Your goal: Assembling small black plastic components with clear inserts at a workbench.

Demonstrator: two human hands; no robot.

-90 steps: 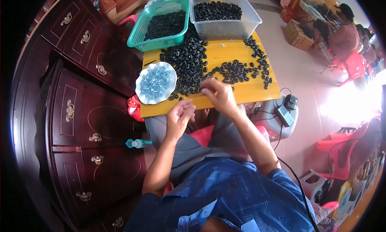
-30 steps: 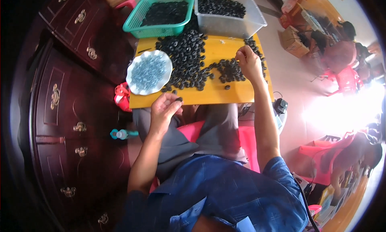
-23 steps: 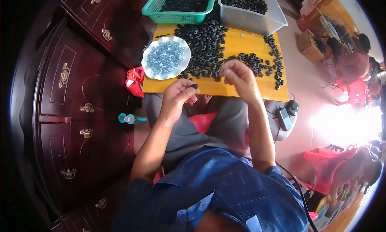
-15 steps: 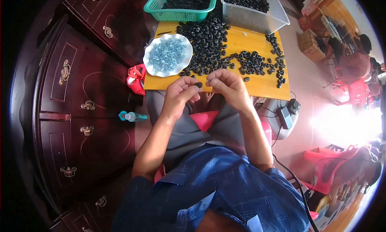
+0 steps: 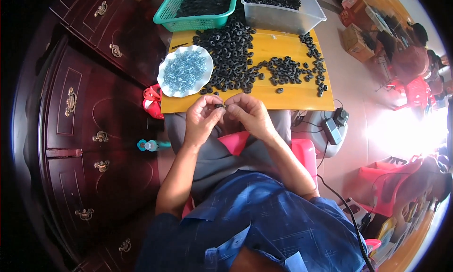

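My left hand (image 5: 200,122) pinches a small black ring-like piece (image 5: 219,106) between thumb and fingers, just past the near edge of the yellow table (image 5: 302,98). Pressed up against that piece are the fingertips of my right hand (image 5: 253,117); they are closed on something too small to make out. Close beyond my left hand stands a white wavy-rimmed plate (image 5: 209,70) full of tiny clear bluish pieces (image 5: 184,71). A heap of black ring-like pieces (image 5: 231,55) covers the table's middle, with a smaller group (image 5: 285,70) to its right.
At the table's far end are a green basket (image 5: 198,23) and a clear plastic box (image 5: 283,18), both holding black pieces. Dark wooden cabinets (image 5: 104,111) line the left. A black device (image 5: 331,130) with cables lies at right. Other people sit farther right.
My right fingertips have come together with the black piece in my left hand; before, a gap lay between the hands. The table and its contents appear shifted slightly left in view.
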